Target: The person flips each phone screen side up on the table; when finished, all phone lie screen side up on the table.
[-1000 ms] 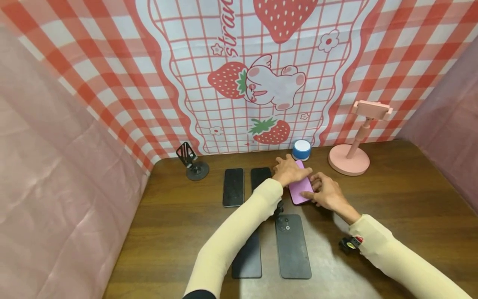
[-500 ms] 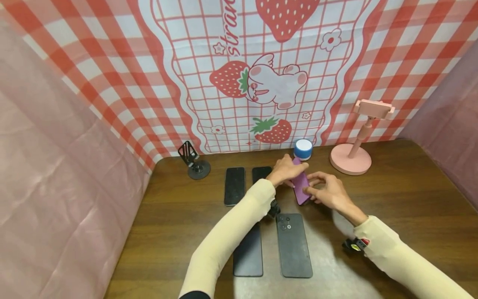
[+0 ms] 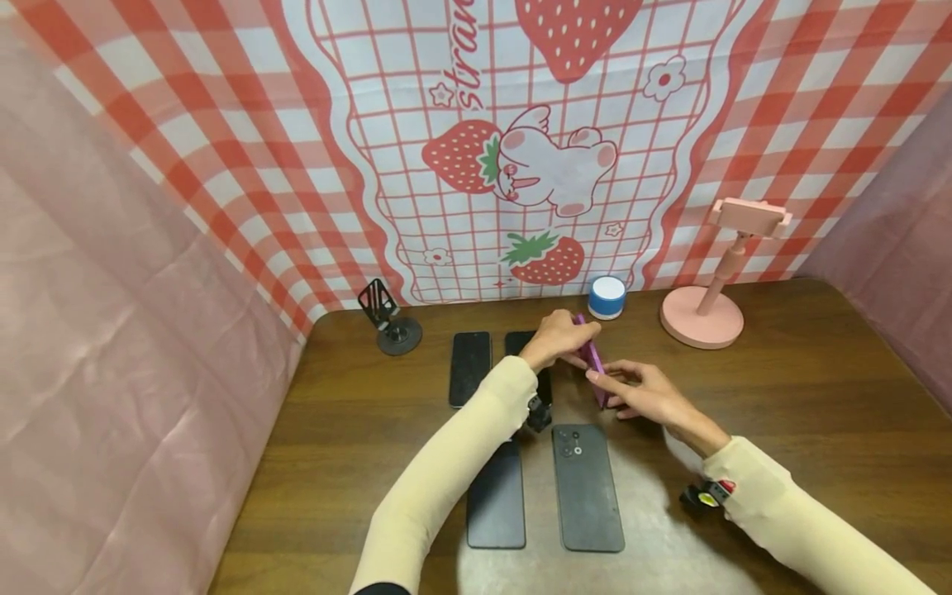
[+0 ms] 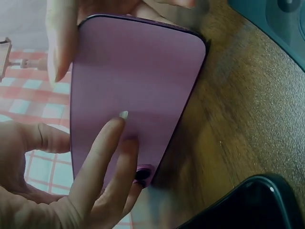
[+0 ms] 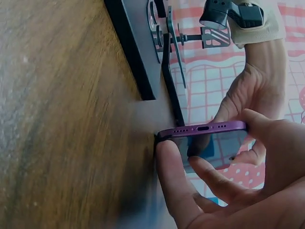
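Note:
A purple phone (image 3: 592, 355) is tilted up on its long edge between both hands. My left hand (image 3: 558, 337) grips its far end. In the left wrist view, left fingertips (image 4: 114, 126) lie on the purple back (image 4: 138, 71) near a camera lens, with the thumb at the opposite edge. My right hand (image 3: 650, 395) pinches the near end. In the right wrist view, the right thumb (image 5: 262, 124) is at one corner of the charging-port end (image 5: 204, 127), and fingers reach to the dark glossy screen (image 5: 219, 148).
Black phones (image 3: 471, 368) lie left of the hands, one partly hidden by the left wrist. A dark phone (image 3: 497, 504) and a grey phone (image 3: 591, 496) lie nearer. Behind stand a black phone stand (image 3: 399, 335), a blue-and-white cylinder (image 3: 606, 299) and a pink phone stand (image 3: 702, 316).
The purple phone has turned from showing its broad back to standing on edge. My left hand has shifted left with it, and my right hand keeps hold of the near end.

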A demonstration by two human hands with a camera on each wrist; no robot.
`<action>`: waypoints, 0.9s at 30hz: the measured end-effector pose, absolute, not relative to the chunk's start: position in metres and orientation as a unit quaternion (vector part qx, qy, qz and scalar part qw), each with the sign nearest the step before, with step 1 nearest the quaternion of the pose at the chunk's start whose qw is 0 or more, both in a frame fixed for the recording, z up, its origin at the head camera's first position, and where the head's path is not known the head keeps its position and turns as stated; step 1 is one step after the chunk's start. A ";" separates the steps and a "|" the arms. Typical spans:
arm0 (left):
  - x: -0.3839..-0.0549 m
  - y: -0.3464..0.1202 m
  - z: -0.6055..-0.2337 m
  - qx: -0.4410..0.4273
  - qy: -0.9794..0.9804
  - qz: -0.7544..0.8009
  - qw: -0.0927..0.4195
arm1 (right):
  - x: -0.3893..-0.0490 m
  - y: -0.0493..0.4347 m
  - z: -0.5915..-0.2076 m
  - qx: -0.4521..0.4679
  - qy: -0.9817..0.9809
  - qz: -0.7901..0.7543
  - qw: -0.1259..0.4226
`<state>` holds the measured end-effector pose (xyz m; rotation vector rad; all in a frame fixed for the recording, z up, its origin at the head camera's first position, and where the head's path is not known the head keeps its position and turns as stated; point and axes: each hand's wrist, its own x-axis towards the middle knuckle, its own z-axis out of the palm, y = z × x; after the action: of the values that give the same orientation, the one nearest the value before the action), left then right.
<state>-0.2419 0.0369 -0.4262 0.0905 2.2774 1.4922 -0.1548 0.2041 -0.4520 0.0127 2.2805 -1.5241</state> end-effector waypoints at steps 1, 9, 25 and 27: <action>-0.241 0.036 -0.426 0.032 0.816 0.539 0.209 | -0.155 0.204 -0.452 0.004 0.815 -0.543 0.201; -0.240 0.031 -0.422 0.032 0.793 0.567 0.220 | -0.153 0.206 -0.451 -0.006 0.829 -0.526 0.191; -0.241 0.023 -0.432 0.039 0.842 0.478 0.246 | -0.162 0.206 -0.460 -0.001 0.914 -0.389 0.112; -0.242 0.023 -0.434 0.040 0.849 0.462 0.252 | -0.163 0.205 -0.460 -0.003 0.924 -0.367 0.103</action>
<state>-0.2420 0.0229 -0.4339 0.1099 2.3107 1.2577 -0.1629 0.2048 -0.4599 -0.0100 2.7271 -1.0830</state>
